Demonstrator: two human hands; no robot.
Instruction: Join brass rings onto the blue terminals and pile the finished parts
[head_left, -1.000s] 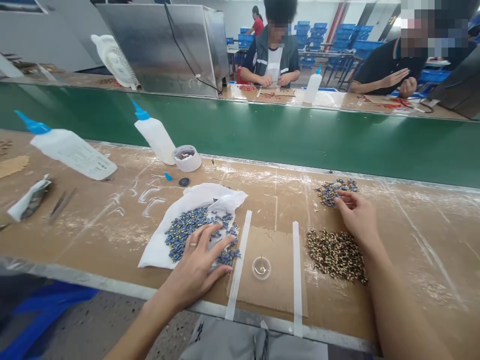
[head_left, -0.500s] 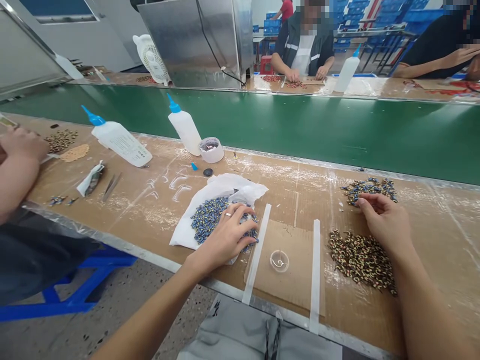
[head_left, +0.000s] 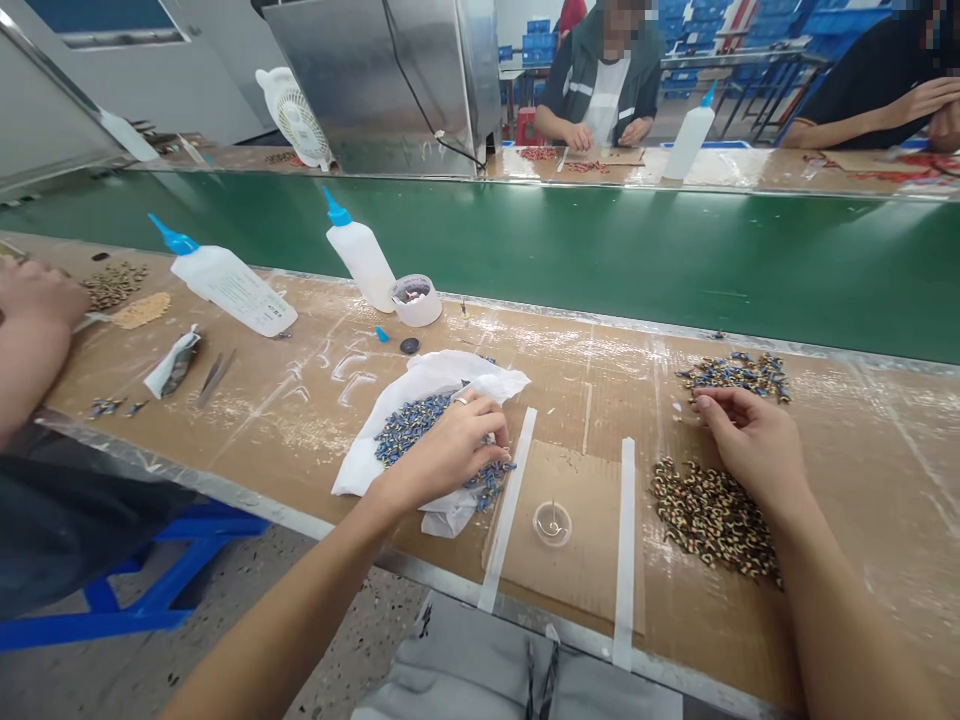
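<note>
Our left hand (head_left: 454, 445), mid-frame, part-hides small blue-yellow pieces (head_left: 405, 425); right hand (head_left: 754, 440), frame right; both grips half-curled, hold we cannot tell.

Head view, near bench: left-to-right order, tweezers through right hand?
Tweezers → left hand → small clear cup → right-side white tape strip → right hand.

floor (head_left: 349, 630): I'm seeing speckled grey
wall (head_left: 217, 70): showing pale grey
blue crates (head_left: 540, 48): sitting stacked at back
red stool (head_left: 526, 125): standing in front
</note>
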